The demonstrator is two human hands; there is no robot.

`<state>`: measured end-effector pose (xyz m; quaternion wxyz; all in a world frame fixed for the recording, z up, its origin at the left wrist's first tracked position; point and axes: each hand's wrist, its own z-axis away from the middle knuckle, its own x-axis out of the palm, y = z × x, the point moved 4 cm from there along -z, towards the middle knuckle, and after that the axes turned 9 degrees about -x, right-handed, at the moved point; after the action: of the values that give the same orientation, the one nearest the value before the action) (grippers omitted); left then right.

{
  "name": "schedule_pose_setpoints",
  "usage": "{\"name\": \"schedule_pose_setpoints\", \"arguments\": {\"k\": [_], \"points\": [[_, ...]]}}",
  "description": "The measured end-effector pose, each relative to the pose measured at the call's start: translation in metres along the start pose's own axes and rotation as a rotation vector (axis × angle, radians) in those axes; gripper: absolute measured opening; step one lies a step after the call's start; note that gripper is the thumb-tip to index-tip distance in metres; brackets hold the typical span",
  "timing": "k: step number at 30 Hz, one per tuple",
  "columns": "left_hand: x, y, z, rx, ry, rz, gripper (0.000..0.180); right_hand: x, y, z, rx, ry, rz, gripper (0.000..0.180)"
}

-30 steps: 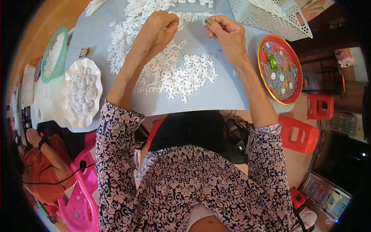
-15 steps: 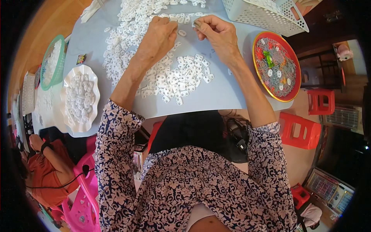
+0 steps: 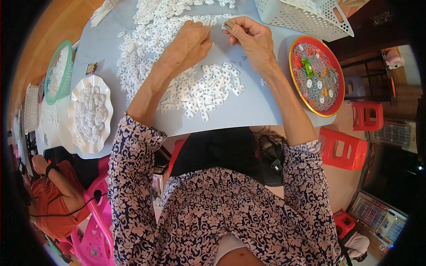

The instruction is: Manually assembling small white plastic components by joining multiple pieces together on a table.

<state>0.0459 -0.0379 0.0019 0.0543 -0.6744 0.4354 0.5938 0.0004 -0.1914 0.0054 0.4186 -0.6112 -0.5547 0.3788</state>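
Note:
My left hand is over the table, its fingers closed and pointing away to the right. A pale tip shows at its fingers, but I cannot tell whether it is a piece or a fingernail. Just to the right, my right hand pinches a small white plastic piece between thumb and forefinger. Below the left hand lies a spread of small white plastic pieces with holes. A bigger heap of white pieces covers the table to its left and beyond.
A red round tray with grey small parts stands at the right, a white perforated basket behind it. On the left are a scalloped white dish of pieces and a green basket. A person sits at lower left.
My left hand has shifted slightly right and nearer me, over the spot where a single white piece lay. That piece is no longer visible. My right hand is almost still.

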Motion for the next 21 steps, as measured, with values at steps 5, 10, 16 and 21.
{"name": "schedule_pose_setpoints", "arguments": {"k": [5, 10, 16, 21], "points": [[-0.0095, 0.0046, 0.0059, -0.251, -0.043, 0.488, 0.018, 0.0008, -0.0009, 0.0037, 0.117, -0.036, -0.035, 0.015], [-0.0066, 0.0018, 0.0049, -0.367, -0.055, 0.809, 0.017, 0.0059, 0.0039, 0.0036, 0.156, -0.041, -0.234, 0.015], [-0.0052, 0.0074, 0.0075, -0.376, -0.019, 0.914, 0.017, 0.0051, 0.0060, 0.0029, 0.128, -0.004, -0.233, 0.014], [-0.0044, 0.0061, 0.0074, -0.374, -0.022, 1.015, 0.018, 0.0054, -0.0014, 0.0037, 0.094, 0.030, -0.189, 0.019]]}}
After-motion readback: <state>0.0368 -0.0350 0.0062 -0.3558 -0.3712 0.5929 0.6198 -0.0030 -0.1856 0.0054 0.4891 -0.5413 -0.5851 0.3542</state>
